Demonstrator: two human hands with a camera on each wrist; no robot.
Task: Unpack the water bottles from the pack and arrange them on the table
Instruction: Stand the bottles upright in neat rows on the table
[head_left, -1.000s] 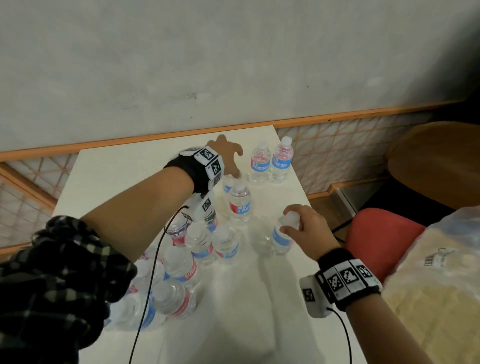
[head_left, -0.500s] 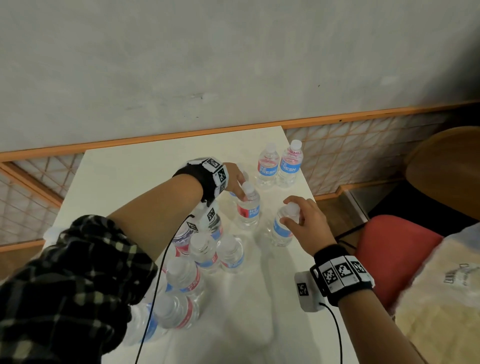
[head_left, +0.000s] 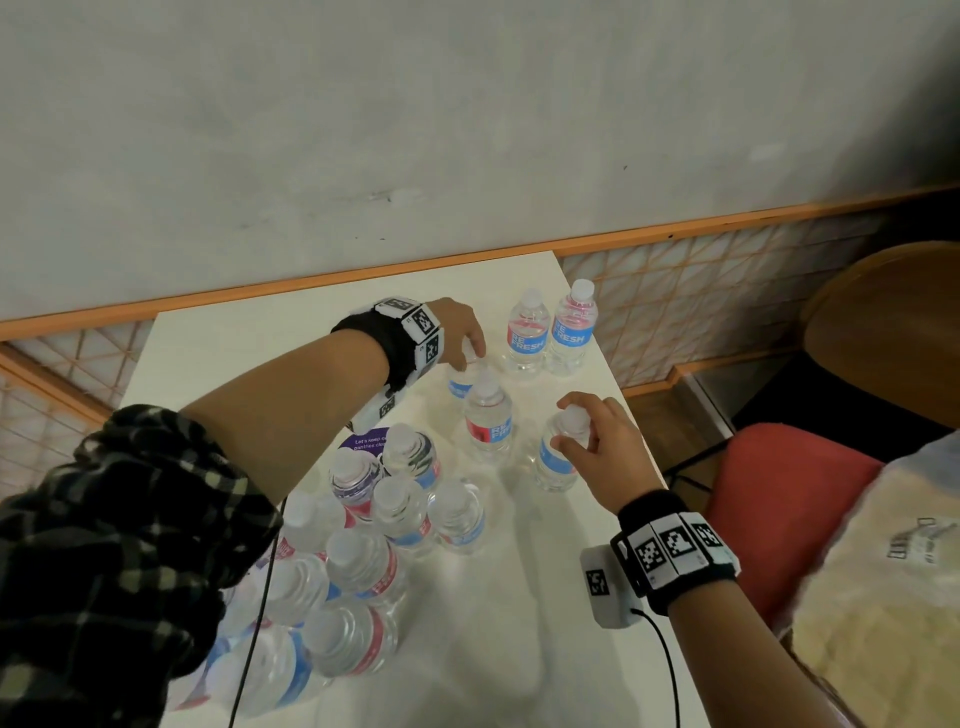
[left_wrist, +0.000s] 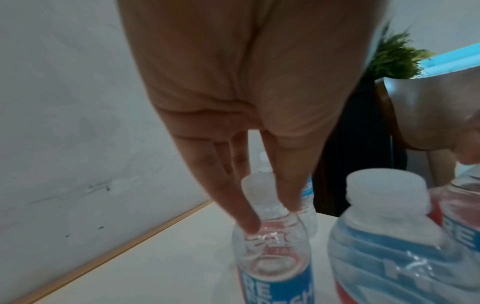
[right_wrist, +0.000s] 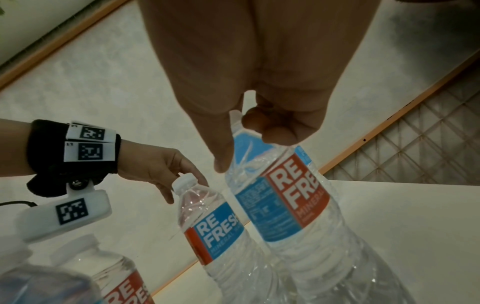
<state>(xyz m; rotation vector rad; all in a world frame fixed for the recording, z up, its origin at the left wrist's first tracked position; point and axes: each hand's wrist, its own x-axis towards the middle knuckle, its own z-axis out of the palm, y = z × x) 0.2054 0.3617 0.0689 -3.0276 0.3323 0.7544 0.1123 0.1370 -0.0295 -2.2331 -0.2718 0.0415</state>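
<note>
Table (head_left: 218, 343): white top with an orange edge, running from the lower centre of the head view up to the grey wall (head_left: 363, 130).
Pack (head_left: 332, 587): cluster of capped bottles, standing close together at lower left of the head view, partly hidden by the left forearm; whether wrap still encloses them cannot be told.
Red seat (head_left: 779, 493): right of the table, at the right edge of the head view.
Far pair (head_left: 550, 332): two upright bottles with blue-and-red labels, touching side by side near the table's upper right corner.
Middle bottle (head_left: 487, 415): upright and free of both hands, between the two held bottles; its cap fills the lower right of the left wrist view.
Left hand (head_left: 460, 332): reaches to upper centre of the head view, above the left bottle (left_wrist: 272, 257). In the left wrist view the fingers (left_wrist: 233, 195) point down, held close together, with the thumb on the other side of the neck, pinching just below the cap. The bottle stands upright on the table.
Right hand (head_left: 597, 447): right of centre in the head view, over the right bottle (right_wrist: 285, 195). Fingers are curled round the cap and neck, thumb (right_wrist: 221, 144) down one side. The bottle stands near the table's right edge.
</note>
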